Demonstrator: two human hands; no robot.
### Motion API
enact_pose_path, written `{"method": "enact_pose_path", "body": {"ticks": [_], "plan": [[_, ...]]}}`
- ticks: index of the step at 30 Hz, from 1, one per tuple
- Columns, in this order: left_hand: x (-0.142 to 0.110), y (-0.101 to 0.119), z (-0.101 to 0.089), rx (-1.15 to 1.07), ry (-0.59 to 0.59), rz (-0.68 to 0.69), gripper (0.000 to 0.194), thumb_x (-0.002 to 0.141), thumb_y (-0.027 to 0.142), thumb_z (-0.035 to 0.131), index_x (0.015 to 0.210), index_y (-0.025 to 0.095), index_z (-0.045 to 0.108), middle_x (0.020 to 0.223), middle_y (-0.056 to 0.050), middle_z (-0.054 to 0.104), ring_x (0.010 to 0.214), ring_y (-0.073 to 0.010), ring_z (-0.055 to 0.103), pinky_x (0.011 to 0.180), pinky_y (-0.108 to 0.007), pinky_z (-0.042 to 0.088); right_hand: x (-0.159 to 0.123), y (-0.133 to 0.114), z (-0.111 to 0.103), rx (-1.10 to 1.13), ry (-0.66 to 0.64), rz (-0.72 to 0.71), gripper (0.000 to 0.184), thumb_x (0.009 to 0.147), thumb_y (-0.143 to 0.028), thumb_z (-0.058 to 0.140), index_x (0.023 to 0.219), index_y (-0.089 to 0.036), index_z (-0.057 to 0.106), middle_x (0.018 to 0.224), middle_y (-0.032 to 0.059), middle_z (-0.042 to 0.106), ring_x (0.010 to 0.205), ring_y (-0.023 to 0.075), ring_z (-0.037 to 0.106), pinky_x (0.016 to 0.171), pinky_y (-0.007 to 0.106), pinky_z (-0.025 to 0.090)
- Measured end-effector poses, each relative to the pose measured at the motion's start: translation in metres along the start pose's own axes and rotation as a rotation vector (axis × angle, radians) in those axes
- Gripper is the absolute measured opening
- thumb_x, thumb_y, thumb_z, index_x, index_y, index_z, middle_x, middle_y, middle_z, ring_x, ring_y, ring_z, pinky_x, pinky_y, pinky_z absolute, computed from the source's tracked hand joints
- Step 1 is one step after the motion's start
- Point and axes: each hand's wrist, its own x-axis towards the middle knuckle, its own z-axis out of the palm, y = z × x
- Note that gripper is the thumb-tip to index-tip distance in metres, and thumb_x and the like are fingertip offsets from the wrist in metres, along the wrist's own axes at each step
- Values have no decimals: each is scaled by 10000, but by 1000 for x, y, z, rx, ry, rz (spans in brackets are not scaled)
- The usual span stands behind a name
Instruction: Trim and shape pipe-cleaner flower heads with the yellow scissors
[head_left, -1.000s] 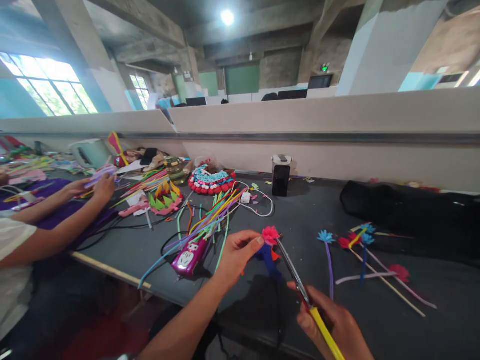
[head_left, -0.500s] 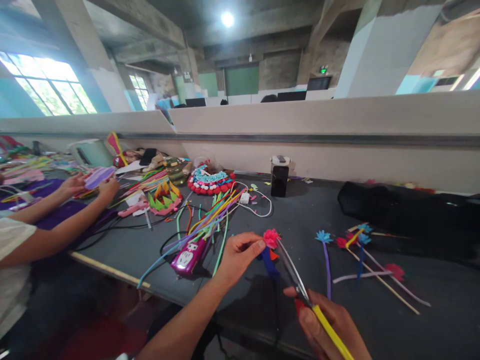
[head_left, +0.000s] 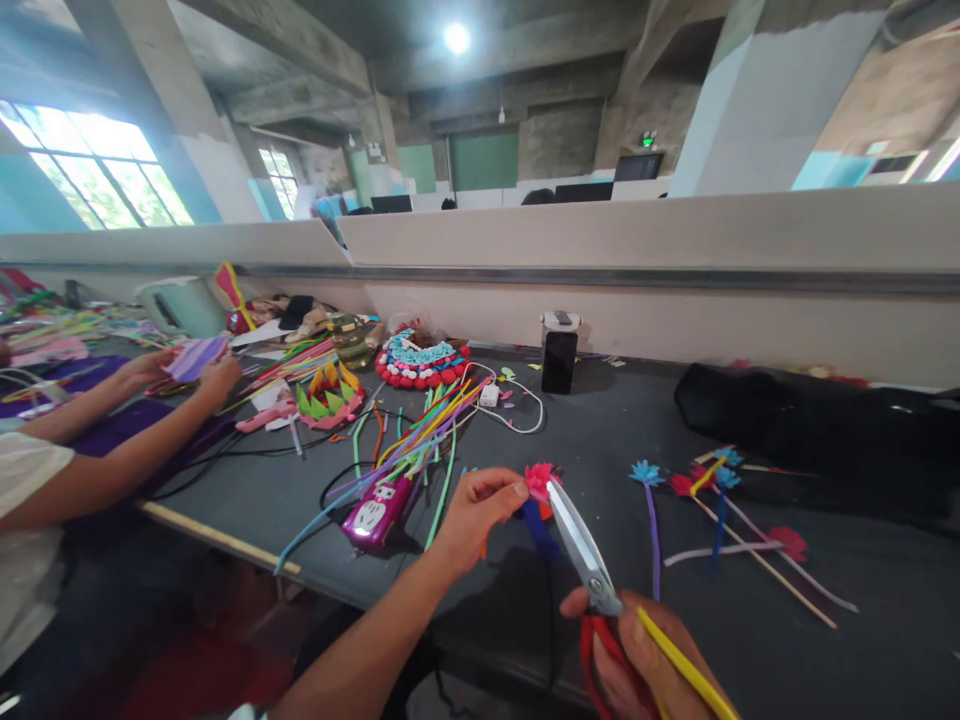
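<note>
My left hand pinches a small pink paper flower on a blue stem, held above the dark table. My right hand grips red-handled scissors together with a yellow strip. The scissor blades point up toward the flower, their tip just beside it.
Finished paper flowers on sticks lie to the right. A bundle of coloured strips, a purple glue gun, a black phone stand and a black bag sit on the table. Another person's arms work at the left.
The scissors have turned so the flat of the blades shows and their tip has come closer to the flower. My right hand has sunk lower in view.
</note>
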Motion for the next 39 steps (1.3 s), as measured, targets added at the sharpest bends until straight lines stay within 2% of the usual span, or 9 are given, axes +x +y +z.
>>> {"method": "enact_pose_path", "body": {"ticks": [4, 6, 12, 16, 24, 29, 34, 37, 39], "plan": [[1, 4, -2, -57, -102, -71, 343, 779, 415, 678, 598, 126, 638, 492, 50, 361, 475, -61, 262, 480, -251, 169, 0, -9, 7, -122, 83, -50, 673, 760, -767, 496, 998, -157, 652, 435, -89, 306, 380, 52, 232, 362, 175, 221], [2, 5, -3, -34, -63, -65, 314, 756, 414, 705, 644, 123, 671, 502, 47, 388, 476, -57, 273, 478, -246, 177, 1, -13, 5, -185, 98, -87, 652, 784, -747, 483, 1010, -162, 662, 435, -84, 305, 372, 58, 242, 361, 184, 222], [5, 6, -9, 72, 118, 15, 273, 705, 410, 752, 722, 138, 735, 521, 38, 475, 496, -59, 314, 483, -217, 237, 7, -7, -14, -461, 176, -272, 549, 769, -669, 579, 1016, -196, 708, 554, -17, 497, 456, 101, 425, 429, 211, 354], [4, 7, -11, 198, 114, 107, 255, 733, 390, 733, 752, 136, 748, 645, -16, 617, 611, -107, 472, 587, -230, 363, 9, 1, -17, -484, 246, -316, 487, 754, -636, 614, 1011, -232, 699, 588, -27, 573, 470, 102, 484, 443, 186, 392], [1, 9, -11, 596, 20, 376, 237, 866, 319, 601, 817, 137, 745, 650, -30, 608, 615, -126, 511, 581, -236, 368, 13, -7, -28, -819, 112, -437, 369, 835, -488, 586, 1085, -233, 682, 652, -16, 673, 520, 139, 630, 498, 172, 497], [-1, 10, -8, 719, -11, 485, 209, 886, 262, 577, 838, 134, 735, 604, -11, 559, 570, -110, 477, 545, -230, 331, 11, -6, -22, -797, 226, -425, 415, 839, -551, 550, 1049, -225, 700, 716, 17, 716, 547, 163, 641, 506, 195, 492], [-2, 10, -6, 793, -19, 578, 181, 886, 217, 575, 831, 127, 721, 565, 18, 480, 536, -94, 430, 528, -227, 302, 12, -9, -24, -837, 193, -388, 398, 811, -534, 597, 1027, -224, 723, 624, -4, 673, 507, 150, 611, 497, 194, 481], [-2, 8, -7, 820, -22, 609, 173, 886, 206, 572, 844, 125, 719, 564, 22, 468, 534, -93, 429, 530, -229, 301, 12, -9, -24, -760, 162, -331, 406, 791, -549, 617, 997, -218, 731, 584, -10, 624, 458, 123, 531, 440, 193, 417], [-2, 7, -8, 816, -26, 621, 166, 887, 206, 573, 865, 132, 721, 567, 22, 471, 534, -95, 432, 531, -230, 303, 10, -8, -20, -637, 147, -261, 476, 793, -604, 592, 1003, -196, 721, 509, -28, 524, 408, 94, 419, 386, 193, 319]]}}
